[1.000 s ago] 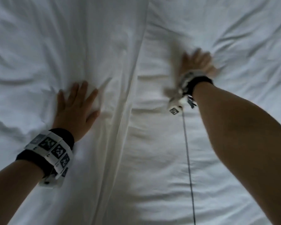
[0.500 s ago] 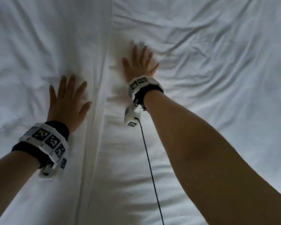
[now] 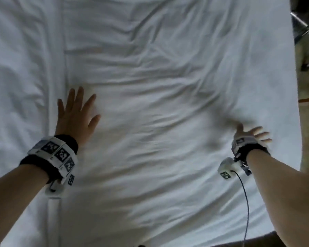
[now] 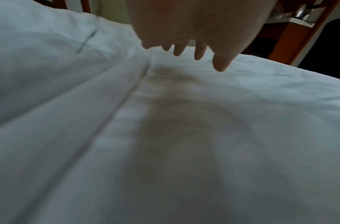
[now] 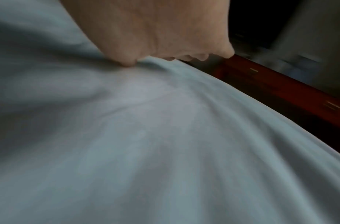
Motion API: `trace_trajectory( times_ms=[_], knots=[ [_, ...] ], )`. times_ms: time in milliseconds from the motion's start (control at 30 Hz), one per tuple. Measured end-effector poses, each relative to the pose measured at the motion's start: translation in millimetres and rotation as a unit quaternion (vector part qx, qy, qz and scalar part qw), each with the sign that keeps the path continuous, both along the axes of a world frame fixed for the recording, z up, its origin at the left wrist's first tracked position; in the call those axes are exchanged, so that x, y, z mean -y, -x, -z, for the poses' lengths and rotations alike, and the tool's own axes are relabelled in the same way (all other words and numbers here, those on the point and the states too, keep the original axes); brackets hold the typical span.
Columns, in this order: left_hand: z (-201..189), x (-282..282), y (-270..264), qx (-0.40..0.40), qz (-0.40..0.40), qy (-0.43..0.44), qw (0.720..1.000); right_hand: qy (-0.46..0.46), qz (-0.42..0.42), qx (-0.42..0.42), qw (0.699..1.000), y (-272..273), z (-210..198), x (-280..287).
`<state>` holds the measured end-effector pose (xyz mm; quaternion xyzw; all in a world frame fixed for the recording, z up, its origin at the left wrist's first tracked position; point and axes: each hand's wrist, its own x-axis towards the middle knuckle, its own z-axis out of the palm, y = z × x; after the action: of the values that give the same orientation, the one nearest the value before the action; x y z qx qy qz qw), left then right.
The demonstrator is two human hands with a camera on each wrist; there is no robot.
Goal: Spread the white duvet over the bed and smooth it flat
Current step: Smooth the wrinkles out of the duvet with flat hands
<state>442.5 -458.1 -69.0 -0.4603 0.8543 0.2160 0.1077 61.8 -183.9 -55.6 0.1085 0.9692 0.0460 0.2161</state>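
— Your left hand lies flat with fingers spread on the white duvet, just right of the long lengthwise fold.

— And your right hand?

— Flat too, fingers straight, pressing the duvet near its right edge; nothing is gripped. A cable trails from your right wrist toward the near edge.

— Where does the duvet sit?

— Spread across the bed, creased between your hands, with a red-brown wooden frame just beyond its right edge.
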Motion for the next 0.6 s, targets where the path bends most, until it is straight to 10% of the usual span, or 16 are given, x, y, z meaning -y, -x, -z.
trace_trajectory(
  times_ms=[167, 367, 600],
  knots=[
    [2.3, -37.2, 33.1, -0.003, 0.008, -0.007, 1.0, 0.133, -0.213, -0.008, 0.968, -50.8, 13.2, 116.9],
    [20.6, -62.3, 51.4, -0.012, -0.014, 0.0, 1.0, 0.145, -0.511, 0.101, 0.841, -133.3, 32.5, 174.1],
    [26.9, -91.5, 43.4, -0.008, 0.002, 0.018, 1.0, 0.061, -0.126, 0.049, 0.989, 0.3, 48.2, -42.8]
  ],
)
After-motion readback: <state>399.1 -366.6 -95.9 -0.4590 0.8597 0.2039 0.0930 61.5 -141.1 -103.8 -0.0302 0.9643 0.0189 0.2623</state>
